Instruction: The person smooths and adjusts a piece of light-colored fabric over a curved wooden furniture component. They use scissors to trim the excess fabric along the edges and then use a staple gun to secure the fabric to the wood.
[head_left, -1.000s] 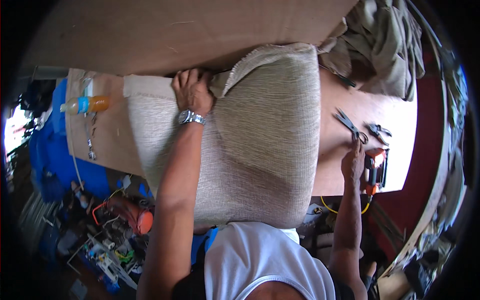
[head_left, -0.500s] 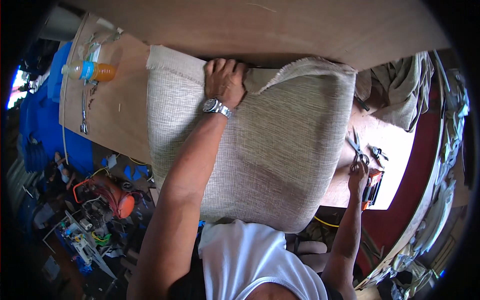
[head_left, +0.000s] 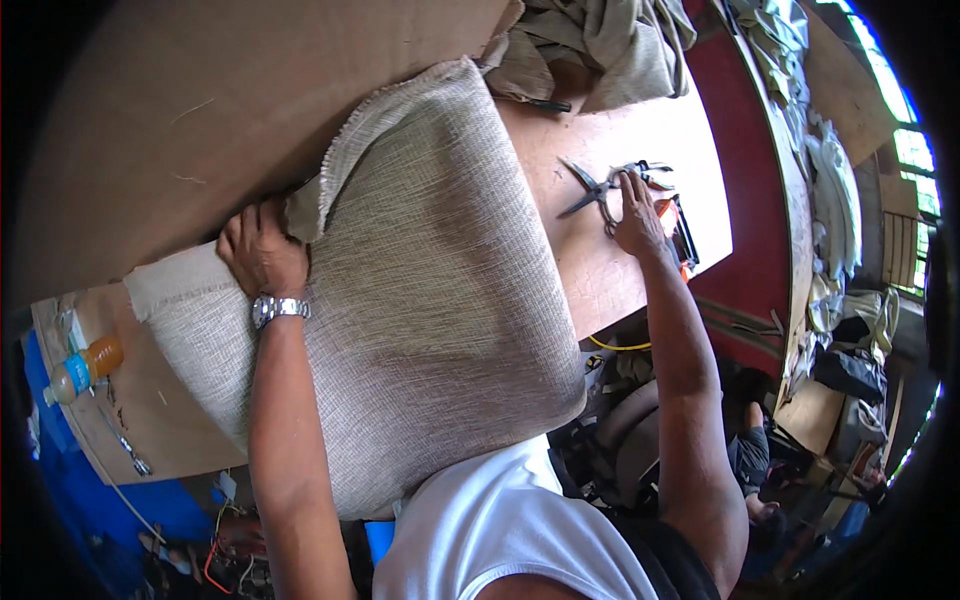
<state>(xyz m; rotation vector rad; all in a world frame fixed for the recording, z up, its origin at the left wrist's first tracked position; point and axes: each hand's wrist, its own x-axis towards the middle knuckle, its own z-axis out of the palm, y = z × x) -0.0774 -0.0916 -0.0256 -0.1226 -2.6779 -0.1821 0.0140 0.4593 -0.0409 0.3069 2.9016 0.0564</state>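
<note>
A panel wrapped in beige woven fabric [head_left: 430, 270] lies across my front, its frayed edge folded over at the far side. My left hand [head_left: 265, 250], with a metal watch at the wrist, is closed over that far edge, fingers bent onto the fabric. On the pale table to the right, my right hand [head_left: 640, 215] reaches flat with fingers stretched out, touching the handle end of the scissors [head_left: 597, 190]. The scissors lie with blades apart. Next to the fingertips are pliers [head_left: 655, 172]. An orange and black tool [head_left: 685, 240] sits partly behind this hand.
A large brown board [head_left: 200, 130] rises along the far side. Crumpled beige cloth [head_left: 630, 50] lies at the far right. An orange drink bottle [head_left: 85, 368] and a metal tool [head_left: 133, 455] rest on the left tabletop. Another person [head_left: 755, 465] is at lower right.
The view has swung to the right. My left hand stays at the fabric's far edge. The fingers of my right hand now stretch out past the scissors' handles toward the pliers.
</note>
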